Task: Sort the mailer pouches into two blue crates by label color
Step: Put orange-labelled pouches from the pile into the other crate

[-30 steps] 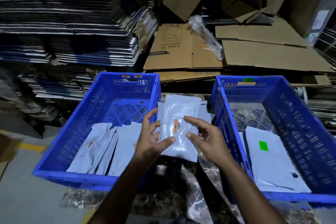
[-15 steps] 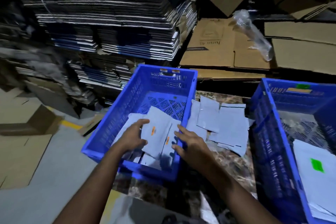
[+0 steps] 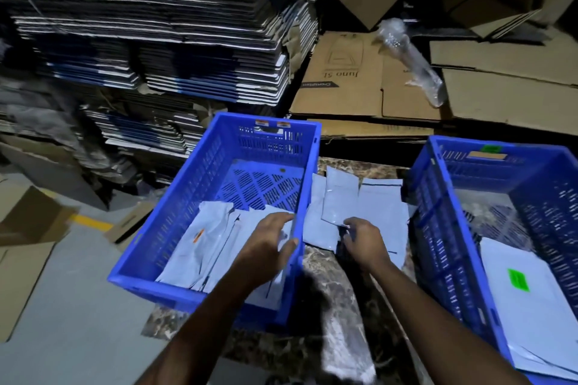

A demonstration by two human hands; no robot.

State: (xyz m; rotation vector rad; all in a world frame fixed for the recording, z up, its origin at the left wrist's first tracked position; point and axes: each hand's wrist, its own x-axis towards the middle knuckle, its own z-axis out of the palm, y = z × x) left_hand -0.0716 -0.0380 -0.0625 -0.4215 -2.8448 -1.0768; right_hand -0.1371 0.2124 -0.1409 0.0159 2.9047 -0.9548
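Two blue crates stand on a marbled tabletop, with a loose pile of grey mailer pouches lying between them. The left crate holds several overlapping pouches along its near half; one of them shows an orange label. The right crate holds a large pouch bearing a green label, and a green tag sits on its far rim.

The left hand hangs over the left crate's near right corner, fingers loosely spread above the pouches there and thumb beside the crate's right wall; it grips nothing that can be seen. The right hand reaches down onto the near edge of the pile between the crates, fingers curled at the lower corner of the top pouch (whether they have actually pinched it, I cannot tell, since the fingertips are blurred and turned away).

Behind the crates lie flattened cardboard boxes and tall stacks of folded cartons; a crumpled clear plastic bag rests on the cardboard.
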